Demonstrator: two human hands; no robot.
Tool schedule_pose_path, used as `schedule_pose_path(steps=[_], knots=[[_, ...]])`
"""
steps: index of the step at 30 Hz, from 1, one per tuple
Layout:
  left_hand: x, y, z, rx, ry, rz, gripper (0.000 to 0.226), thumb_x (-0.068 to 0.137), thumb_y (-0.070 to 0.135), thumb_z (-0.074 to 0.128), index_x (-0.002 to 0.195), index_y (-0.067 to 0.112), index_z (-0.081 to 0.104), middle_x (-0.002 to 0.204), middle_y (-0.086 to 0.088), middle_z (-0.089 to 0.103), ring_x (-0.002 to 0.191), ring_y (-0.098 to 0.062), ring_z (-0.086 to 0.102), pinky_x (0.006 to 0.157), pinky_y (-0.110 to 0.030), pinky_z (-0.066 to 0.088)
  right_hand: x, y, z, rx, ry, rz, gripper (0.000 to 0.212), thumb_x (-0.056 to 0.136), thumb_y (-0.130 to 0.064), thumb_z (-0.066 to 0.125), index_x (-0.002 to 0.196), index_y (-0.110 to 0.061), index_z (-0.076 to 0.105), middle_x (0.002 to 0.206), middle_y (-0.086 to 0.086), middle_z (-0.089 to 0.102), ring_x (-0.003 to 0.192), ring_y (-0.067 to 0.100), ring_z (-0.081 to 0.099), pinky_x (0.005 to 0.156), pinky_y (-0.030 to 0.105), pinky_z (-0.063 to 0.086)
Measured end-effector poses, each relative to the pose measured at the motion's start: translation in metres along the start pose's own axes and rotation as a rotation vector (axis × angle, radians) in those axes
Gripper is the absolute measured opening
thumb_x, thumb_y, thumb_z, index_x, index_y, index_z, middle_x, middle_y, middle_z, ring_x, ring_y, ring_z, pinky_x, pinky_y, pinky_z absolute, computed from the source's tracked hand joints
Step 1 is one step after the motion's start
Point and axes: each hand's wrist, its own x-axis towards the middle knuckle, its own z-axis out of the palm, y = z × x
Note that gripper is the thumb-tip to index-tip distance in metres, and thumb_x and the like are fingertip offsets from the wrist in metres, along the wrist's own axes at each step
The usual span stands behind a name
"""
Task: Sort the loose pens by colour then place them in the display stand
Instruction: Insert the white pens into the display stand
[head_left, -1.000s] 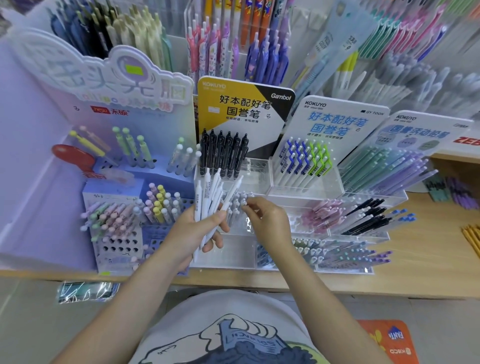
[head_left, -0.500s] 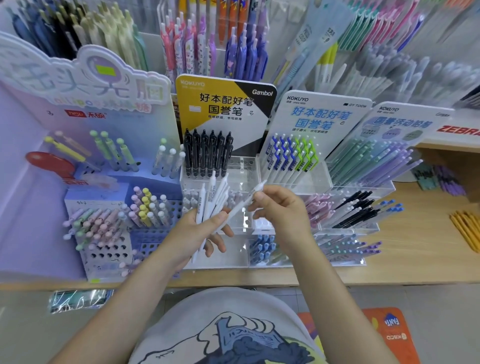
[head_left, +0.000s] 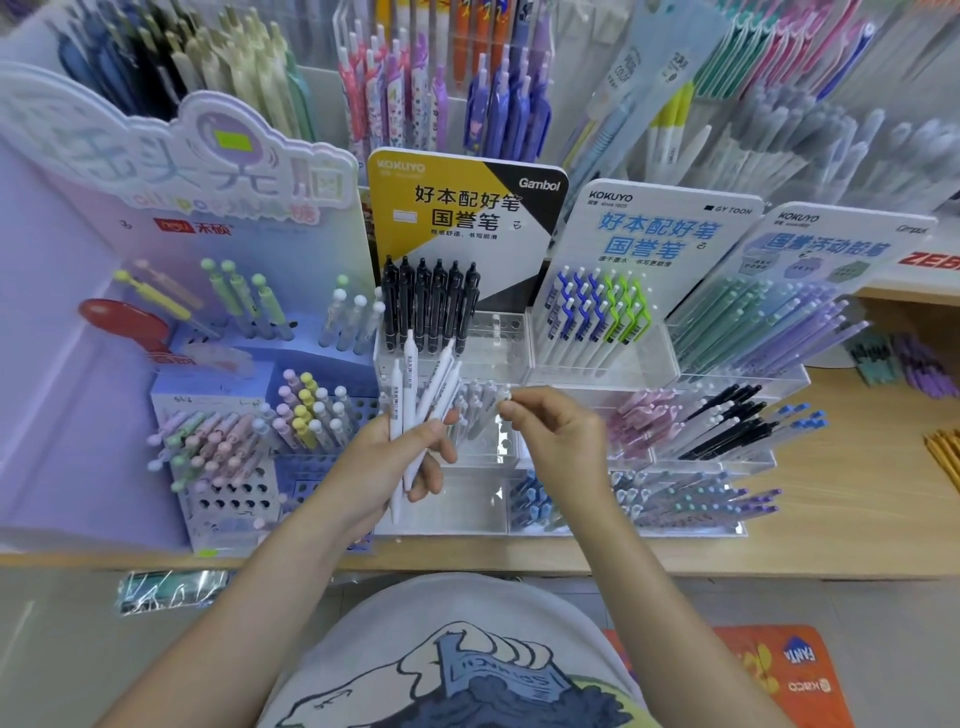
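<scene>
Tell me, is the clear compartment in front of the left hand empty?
Empty. The clear compartment shows only bare acrylic, just beyond the left hand.

Left hand (head_left: 387, 462) grips white pens (head_left: 415, 395); right hand (head_left: 556, 436) pinches one.

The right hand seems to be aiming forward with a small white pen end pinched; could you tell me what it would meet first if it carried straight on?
Probably the grey-white pens standing in the clear acrylic display stand just beyond the right hand, though depth is unclear.
</scene>
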Motion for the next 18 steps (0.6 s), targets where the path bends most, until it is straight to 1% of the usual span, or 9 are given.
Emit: schedule_pose_path(steps=[3,6,9,12,16,18], knots=[[-0.003,0.000,-0.002,0.012,-0.015,-0.023,0.025,0.103,0.029,0.051,0.123,0.019,0.063,0.081,-0.011,0.067,0.050,-0.022,0.056,0.042,-0.027,0.039,-0.001,0.007,0.005,-0.045,-0.026,-0.013,0.011,0.085,-0.011,0.076,0.089,-0.020,0.076,0.079,-0.011,0.073,0.074,0.005,0.066,0.076,0.025,0.054],[-0.002,-0.002,-0.003,0.021,-0.015,-0.010,0.027,0.102,0.032,0.050,0.124,0.020,0.062,0.076,-0.010,0.063,0.043,-0.016,0.047,0.040,-0.022,0.028,-0.002,0.011,0.009,-0.093,-0.042,-0.051,0.008,0.086,-0.012,0.075,0.094,-0.014,0.076,0.080,-0.011,0.072,0.073,0.002,0.065,0.073,0.022,0.053],[0.000,-0.004,-0.004,0.029,0.003,0.005,0.026,0.105,0.028,0.047,0.123,0.017,0.062,0.071,-0.006,0.059,0.041,-0.011,0.038,0.040,-0.021,0.021,0.002,0.015,0.011,-0.143,-0.028,-0.118,0.011,0.087,-0.014,0.075,0.097,-0.011,0.076,0.084,-0.007,0.073,0.073,0.002,0.064,0.072,0.022,0.052],[0.000,-0.004,-0.006,0.019,0.028,-0.005,0.027,0.105,0.026,0.046,0.117,0.007,0.062,0.068,-0.004,0.057,0.039,-0.010,0.036,0.037,-0.019,0.021,0.002,0.023,0.013,-0.218,-0.027,-0.156,0.012,0.087,-0.016,0.075,0.098,-0.013,0.077,0.086,-0.005,0.074,0.074,0.004,0.065,0.073,0.023,0.054],[0.002,-0.003,-0.006,0.001,0.045,-0.015,0.028,0.105,0.025,0.046,0.115,0.003,0.061,0.065,-0.004,0.058,0.037,-0.010,0.036,0.036,-0.018,0.021,-0.003,0.035,0.019,-0.359,-0.062,-0.218,0.011,0.087,-0.019,0.075,0.096,-0.014,0.077,0.084,-0.005,0.074,0.072,0.005,0.061,0.068,0.013,0.048],[0.002,-0.003,-0.005,-0.015,0.037,-0.016,0.028,0.105,0.025,0.047,0.115,0.002,0.061,0.065,-0.005,0.058,0.037,-0.010,0.038,0.035,-0.017,0.021,-0.004,0.039,0.022,-0.416,-0.070,-0.223,0.011,0.087,-0.019,0.074,0.095,-0.013,0.076,0.083,-0.004,0.073,0.070,0.002,0.058,0.067,0.020,0.050]])
